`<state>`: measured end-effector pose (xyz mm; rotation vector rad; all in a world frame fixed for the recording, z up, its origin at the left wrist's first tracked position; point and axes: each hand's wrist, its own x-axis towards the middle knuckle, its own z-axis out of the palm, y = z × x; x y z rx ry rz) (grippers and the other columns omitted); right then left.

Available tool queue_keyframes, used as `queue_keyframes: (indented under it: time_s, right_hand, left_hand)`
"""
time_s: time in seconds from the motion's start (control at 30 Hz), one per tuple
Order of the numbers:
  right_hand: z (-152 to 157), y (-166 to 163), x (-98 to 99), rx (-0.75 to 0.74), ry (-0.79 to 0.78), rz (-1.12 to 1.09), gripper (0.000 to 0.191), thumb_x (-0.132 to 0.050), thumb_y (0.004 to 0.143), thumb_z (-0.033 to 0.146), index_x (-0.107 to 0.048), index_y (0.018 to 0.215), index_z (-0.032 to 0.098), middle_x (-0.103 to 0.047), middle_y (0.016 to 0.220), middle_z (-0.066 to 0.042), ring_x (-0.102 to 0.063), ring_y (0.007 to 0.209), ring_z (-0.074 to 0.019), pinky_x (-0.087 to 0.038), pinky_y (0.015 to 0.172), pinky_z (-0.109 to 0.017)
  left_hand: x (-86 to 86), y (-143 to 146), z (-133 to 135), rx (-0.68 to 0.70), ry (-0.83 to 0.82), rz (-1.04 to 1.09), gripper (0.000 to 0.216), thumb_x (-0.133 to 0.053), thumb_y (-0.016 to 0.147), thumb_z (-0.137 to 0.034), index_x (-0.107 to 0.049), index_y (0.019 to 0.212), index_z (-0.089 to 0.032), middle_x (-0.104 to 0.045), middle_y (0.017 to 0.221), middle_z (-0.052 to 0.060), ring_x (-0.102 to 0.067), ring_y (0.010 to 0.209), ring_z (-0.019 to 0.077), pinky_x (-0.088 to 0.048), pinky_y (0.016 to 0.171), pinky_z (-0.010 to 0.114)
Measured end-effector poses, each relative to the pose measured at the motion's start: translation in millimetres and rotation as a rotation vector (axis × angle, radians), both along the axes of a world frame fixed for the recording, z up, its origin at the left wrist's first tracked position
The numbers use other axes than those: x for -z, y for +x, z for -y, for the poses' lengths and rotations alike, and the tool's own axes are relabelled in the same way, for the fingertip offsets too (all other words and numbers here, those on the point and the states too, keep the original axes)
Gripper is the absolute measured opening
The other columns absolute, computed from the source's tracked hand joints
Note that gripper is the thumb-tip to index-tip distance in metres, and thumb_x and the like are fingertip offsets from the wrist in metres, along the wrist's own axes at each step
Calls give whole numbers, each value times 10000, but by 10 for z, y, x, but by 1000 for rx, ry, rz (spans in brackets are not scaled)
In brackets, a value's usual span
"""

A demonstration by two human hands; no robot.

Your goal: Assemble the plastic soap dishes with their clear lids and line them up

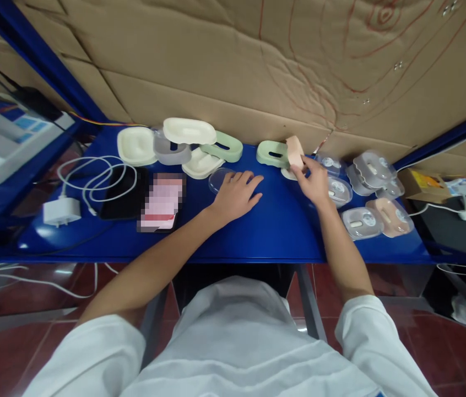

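My right hand [314, 179] grips a peach soap dish piece [294, 151] between thumb and fingers, tilted up on edge. Right beside it lies a green soap dish piece with a slot [272, 154], and a cream piece [288, 174] shows partly under my fingers. My left hand [237, 194] rests low over the blue table with its fingers spread. Partly covered by it is a clear oval lid [217, 180]; whether my palm presses on the lid I cannot tell.
Cream dishes [189, 131], a grey dish [172, 150] and a green dish [228, 146] are grouped at the back left. Several clear-lidded soap boxes [362, 223] stand at the right. A phone [162, 203], white charger [61, 212] and coiled cable lie left. Cardboard [200, 66] walls the back.
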<state>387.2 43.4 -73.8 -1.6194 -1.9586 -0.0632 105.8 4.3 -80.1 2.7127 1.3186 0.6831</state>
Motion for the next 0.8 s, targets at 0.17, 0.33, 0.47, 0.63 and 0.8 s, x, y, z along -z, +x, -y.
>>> queue_keyframes:
  time_s: [0.17,0.33,0.47,0.63,0.8]
  right_hand:
    - [244,-209,-92,-371,1,-34,483,-566,1051,579,-723,1374,255,-759,1372,-106,-691,1291,-340,-483,1153,-562]
    - [252,-337,-45,-541,-71,-143,409,-500,1087,541,-743,1331,320,-698,1482,-60,-629,1408,-280,-464,1222,-545]
    - [129,-244,102,-280,-25,-159,606,-334,1109,624,-637,1485,257,-600,1596,-115,-534,1509,-306,-409,1270,-558]
    - [81,-161,161,-105,-217,43,616,-380,1100,612,-670,1413,167,-797,1220,-168,-725,1181,-360,-508,1091,-531]
    - [159,-216,84,-70,-299,221,584,-668,990,600,-672,1400,184,-815,988,-122,-727,1070,-368,-482,1021,-490]
  left_hand:
    - [-18,-3,-33,-6,136,184,680,-659,1008,-289,-421,1642,-220,-344,1744,211,-400,1580,410,-414,1217,575]
    - [81,-125,-195,70,162,80,292,-641,1028,-257,-719,1307,-220,-508,1659,169,-467,1539,385,-356,1243,617]
    - [129,-148,-264,55,131,126,193,-647,1045,-316,-755,1164,-208,-741,1342,136,-654,1300,339,-443,1150,541]
    - [118,-138,-293,-13,187,252,303,-561,1093,-414,-725,1211,-188,-780,1235,123,-689,1184,324,-491,1047,467]
    - [72,-114,-241,32,201,261,299,-511,1116,-408,-723,1201,-215,-791,1213,99,-698,1165,303,-455,1089,475]
